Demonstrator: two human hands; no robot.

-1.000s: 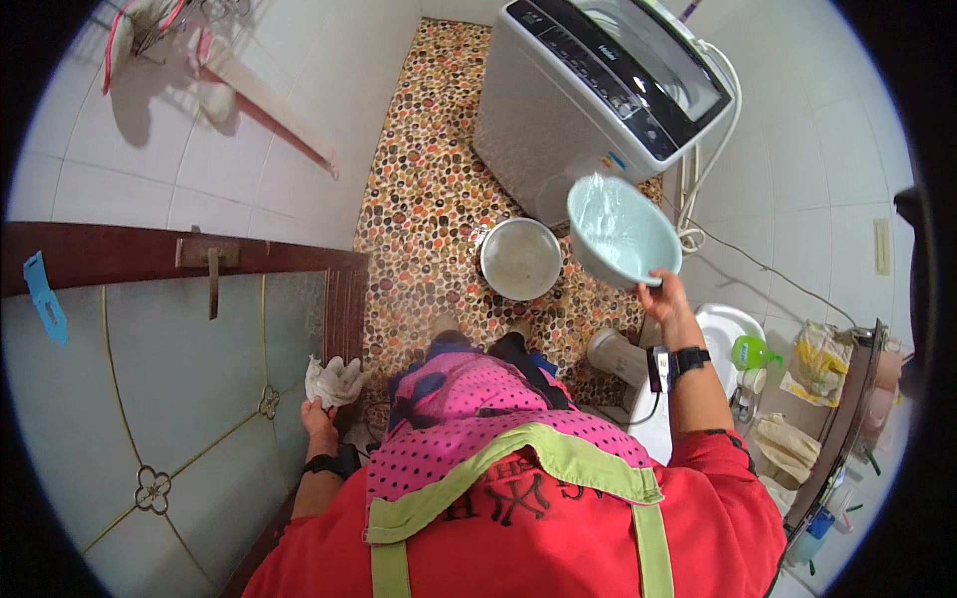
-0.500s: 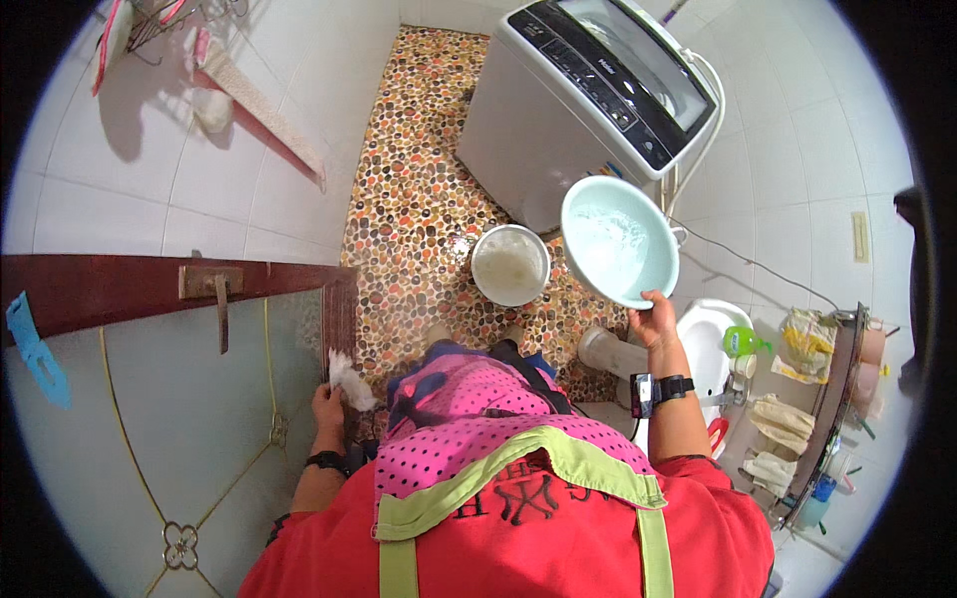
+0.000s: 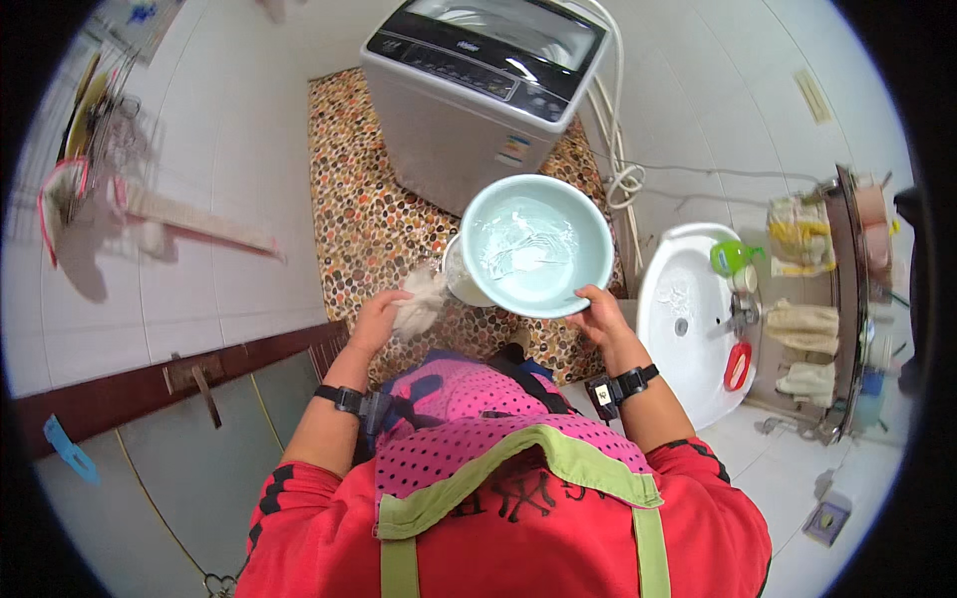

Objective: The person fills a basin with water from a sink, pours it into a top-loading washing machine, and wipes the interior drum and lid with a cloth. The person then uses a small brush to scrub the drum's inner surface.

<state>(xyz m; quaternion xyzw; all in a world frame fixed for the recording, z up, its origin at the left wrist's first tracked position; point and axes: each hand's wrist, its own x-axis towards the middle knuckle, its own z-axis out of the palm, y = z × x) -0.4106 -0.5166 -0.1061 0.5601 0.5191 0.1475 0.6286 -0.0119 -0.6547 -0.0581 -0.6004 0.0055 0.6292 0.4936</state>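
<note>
1. Close against the body, wears a pink dotted apron (image 3: 459,424), likely to keep splashes off the red top (image 3: 568,558).
2. Ahead on the left, pinches a white cloth (image 3: 421,302) at its near edge in the left hand (image 3: 375,319), fingers closed on it; dangles loosely over the pebble-patterned floor (image 3: 349,199), perhaps to keep drips away from clothing.
3. Ahead on the right, grips a pale blue basin (image 3: 590,239) by its near rim with the right hand (image 3: 598,314), thumb over the edge, remaining fingers seemingly tucked beneath; carried out front, nearly level, probably to stop the water (image 3: 528,244) inside from spilling.
4. Under the basin's left side, partly hidden: a pale round vessel (image 3: 463,282), just beside the cloth; contents impossible to tell.
5. Off to the right, a white sink (image 3: 656,289), with a green bottle (image 3: 731,257) near the tap (image 3: 740,321), presumably for easy reach.
6. Along the left, a dark-framed door (image 3: 110,409), limiting sideways room.
7. Beyond the basin, a washing machine (image 3: 469,140), blocking the way forward; past its right side, a looping white hose (image 3: 618,100).
</note>
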